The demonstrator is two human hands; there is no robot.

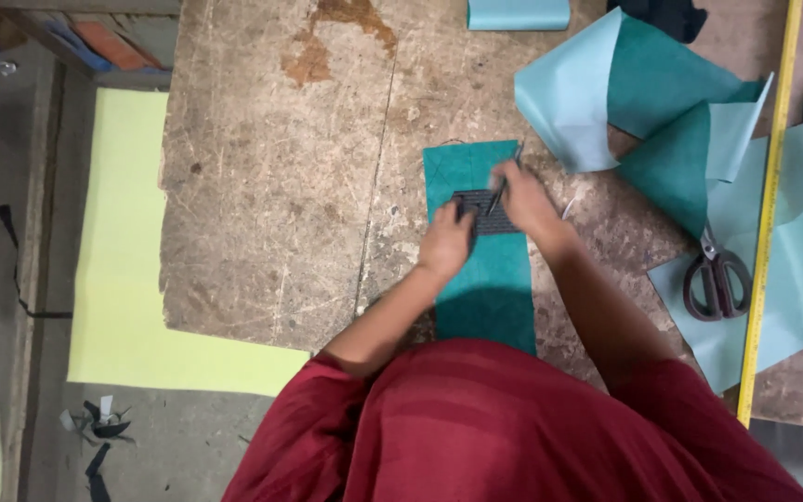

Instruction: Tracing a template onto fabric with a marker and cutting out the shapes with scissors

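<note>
L hand (445,240) presses down on a small dark grid-patterned piece (487,212), fingers curled over its left edge, pinning it flat. R hand (524,200) is closed around a thin pen-like tool (505,181), tip touching the dark piece, shaft tilted up and away from the body. Both hands sit close together, w/ the dark piece between them.

Under the hands: a long teal fabric strip (482,270) lying flat on a worn wooden table (271,186), running from beyond the fingertips back toward the person's red shirt (513,428). The dark piece lies on the strip's far half.

To the R of the R hand, near: loose folded sheets of teal and pale blue fabric (662,102). Further R, well apart: scissors (717,279) w/ dark handles resting on pale blue fabric, just beside a yellow measuring stick (770,204). Well L of the L hand, past the table edge: a pale yellow sheet (123,242).
</note>
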